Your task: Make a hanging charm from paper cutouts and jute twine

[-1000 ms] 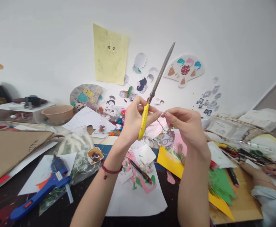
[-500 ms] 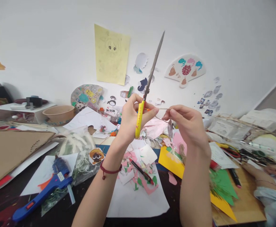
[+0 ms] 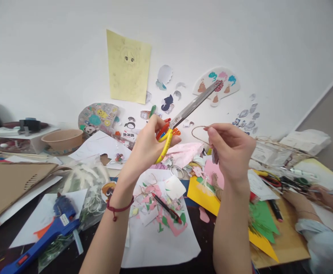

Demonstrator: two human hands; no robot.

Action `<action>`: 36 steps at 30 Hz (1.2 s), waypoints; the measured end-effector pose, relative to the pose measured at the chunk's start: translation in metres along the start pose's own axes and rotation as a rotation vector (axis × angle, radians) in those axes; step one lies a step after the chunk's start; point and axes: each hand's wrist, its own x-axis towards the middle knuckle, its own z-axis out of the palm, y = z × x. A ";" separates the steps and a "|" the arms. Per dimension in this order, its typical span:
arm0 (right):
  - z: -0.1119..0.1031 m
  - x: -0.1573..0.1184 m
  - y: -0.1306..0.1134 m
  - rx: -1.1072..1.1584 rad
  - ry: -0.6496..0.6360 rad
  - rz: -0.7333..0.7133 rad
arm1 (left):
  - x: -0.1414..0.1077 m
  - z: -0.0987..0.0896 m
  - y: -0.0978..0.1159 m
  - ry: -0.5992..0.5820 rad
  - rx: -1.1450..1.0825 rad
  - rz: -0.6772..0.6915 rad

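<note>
My left hand (image 3: 149, 142) is closed around a pair of scissors (image 3: 193, 106) with yellow handles. The blades are nearly together and slant up to the right. A small orange frilled piece (image 3: 177, 132) shows beside the left fingers, along with red and blue bits; whether the hand holds these I cannot tell. To the right, my right hand (image 3: 231, 148) pinches a thin brown cord (image 3: 193, 133), which curves out in a loop toward the left. A small greyish piece (image 3: 215, 156) hangs below the right fingers. The hands are apart, raised above the table.
Below lie paper scraps and a dark red-tipped pen (image 3: 166, 207) on a white sheet (image 3: 160, 251). A blue glue gun (image 3: 43, 239) is at left, near cardboard (image 3: 15, 186). Yellow paper (image 3: 203, 196) and green paper (image 3: 265, 220) lie right. Another person's hands (image 3: 303, 205) are at far right.
My hands have moved apart, and the cord no longer stretches to my left fingers. The scissors have tipped from almost upright to leaning right. The view has shifted slightly.
</note>
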 end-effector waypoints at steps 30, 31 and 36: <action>-0.001 0.000 -0.012 0.012 0.188 -0.133 | 0.000 -0.002 0.006 -0.281 0.013 0.065; -0.001 0.000 -0.012 0.010 0.192 -0.136 | -0.001 -0.002 0.007 -0.281 0.017 0.068; 0.000 0.000 -0.011 -0.012 0.195 -0.155 | 0.000 -0.001 0.008 -0.271 0.017 0.066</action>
